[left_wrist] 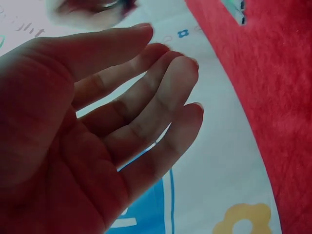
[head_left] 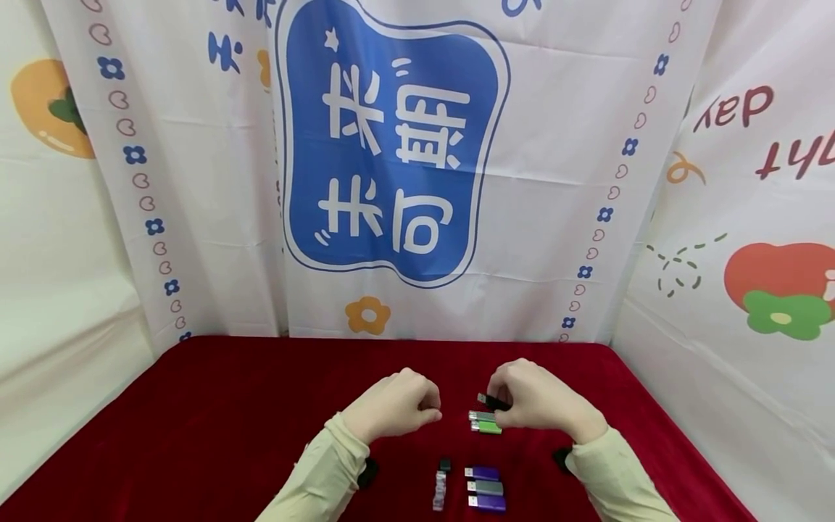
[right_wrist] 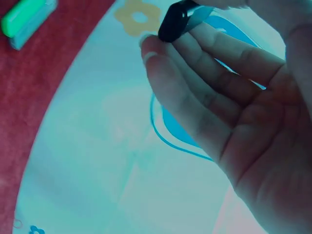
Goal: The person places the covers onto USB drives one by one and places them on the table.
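In the head view my right hand (head_left: 544,399) pinches a black USB flash drive (head_left: 499,403), its metal plug pointing left. The right wrist view shows the drive's dark end (right_wrist: 173,22) between thumb and fingertips. Just below that hand, a grey flash drive (head_left: 481,416) and a green one (head_left: 488,428) lie side by side on the red cloth. To the left, my left hand (head_left: 394,406) hovers over the cloth. Its fingers are loosely bent with nothing between them, as the left wrist view also shows.
Nearer me lie a purple flash drive (head_left: 484,473), a grey flash drive (head_left: 488,488) and another purple flash drive (head_left: 489,503) in a column. Left of them is a row of small clear pieces (head_left: 440,493) with a dark piece (head_left: 445,464) at its top. Printed white curtains enclose the table.
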`<state>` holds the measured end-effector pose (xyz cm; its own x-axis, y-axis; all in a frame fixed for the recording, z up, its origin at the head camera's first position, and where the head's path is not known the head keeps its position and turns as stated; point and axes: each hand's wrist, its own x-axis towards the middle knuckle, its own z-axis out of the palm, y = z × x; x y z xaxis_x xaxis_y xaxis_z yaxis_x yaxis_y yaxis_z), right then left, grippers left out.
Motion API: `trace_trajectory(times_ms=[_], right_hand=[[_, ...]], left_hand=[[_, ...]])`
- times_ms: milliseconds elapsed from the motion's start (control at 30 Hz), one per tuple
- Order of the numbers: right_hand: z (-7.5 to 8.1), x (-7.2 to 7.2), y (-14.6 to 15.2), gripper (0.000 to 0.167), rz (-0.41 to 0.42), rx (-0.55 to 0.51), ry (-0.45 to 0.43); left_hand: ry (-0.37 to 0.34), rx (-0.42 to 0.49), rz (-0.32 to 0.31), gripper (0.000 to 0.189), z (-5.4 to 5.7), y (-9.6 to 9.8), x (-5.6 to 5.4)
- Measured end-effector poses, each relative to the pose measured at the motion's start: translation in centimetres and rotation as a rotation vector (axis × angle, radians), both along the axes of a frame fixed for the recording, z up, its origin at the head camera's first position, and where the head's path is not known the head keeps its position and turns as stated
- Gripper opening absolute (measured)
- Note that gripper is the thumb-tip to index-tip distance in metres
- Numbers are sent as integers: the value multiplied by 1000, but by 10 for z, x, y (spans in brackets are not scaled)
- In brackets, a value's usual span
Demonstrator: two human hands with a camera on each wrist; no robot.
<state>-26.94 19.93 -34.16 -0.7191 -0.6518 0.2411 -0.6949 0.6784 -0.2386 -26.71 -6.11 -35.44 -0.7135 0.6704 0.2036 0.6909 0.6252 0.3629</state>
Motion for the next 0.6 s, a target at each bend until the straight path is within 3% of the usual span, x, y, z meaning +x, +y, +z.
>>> trace_trajectory(times_ms=[367, 600], right_hand=[[25, 13, 16, 25, 21, -121, 95], [30, 17, 14, 23, 57, -128, 121]], left_hand=[[-35, -175, -77, 9, -26, 25, 3], [-148, -230, -59, 12, -34, 30, 6]])
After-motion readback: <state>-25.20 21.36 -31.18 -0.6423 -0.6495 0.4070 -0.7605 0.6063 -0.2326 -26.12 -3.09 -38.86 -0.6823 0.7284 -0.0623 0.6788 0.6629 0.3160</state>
